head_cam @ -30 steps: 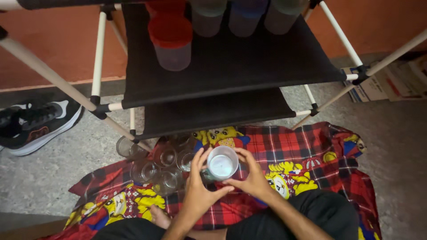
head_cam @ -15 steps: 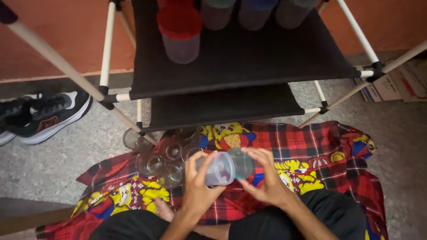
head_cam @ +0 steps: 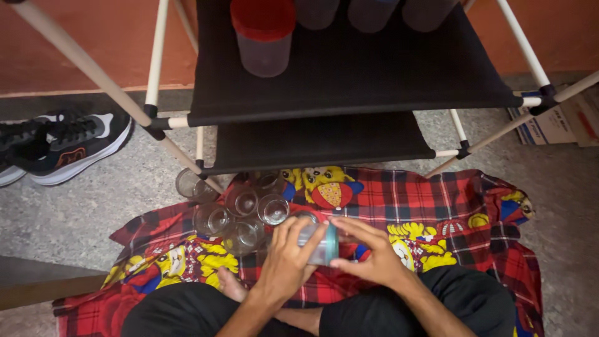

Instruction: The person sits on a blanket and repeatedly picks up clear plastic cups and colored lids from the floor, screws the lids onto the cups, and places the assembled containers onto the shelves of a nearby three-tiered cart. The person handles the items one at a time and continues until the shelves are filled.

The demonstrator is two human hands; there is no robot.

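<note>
Left hand (head_cam: 288, 257) grips a clear jar (head_cam: 314, 244) sideways; right hand (head_cam: 368, 253) pinches its teal lid (head_cam: 332, 244), above the plaid cloth's (head_cam: 424, 206) near edge.

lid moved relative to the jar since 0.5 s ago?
Yes. The teal lid was held apart from the jar's mouth; it now sits against it, with both hands closer to the clear glasses.

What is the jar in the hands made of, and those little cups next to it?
The jar looks like cloudy, see-through plastic with a teal lid, matte rather than shiny; both the left hand and right hand hold it. The little cups look like clear glass: see-through, with bright glints on their rims, though clear plastic is possible.
</note>
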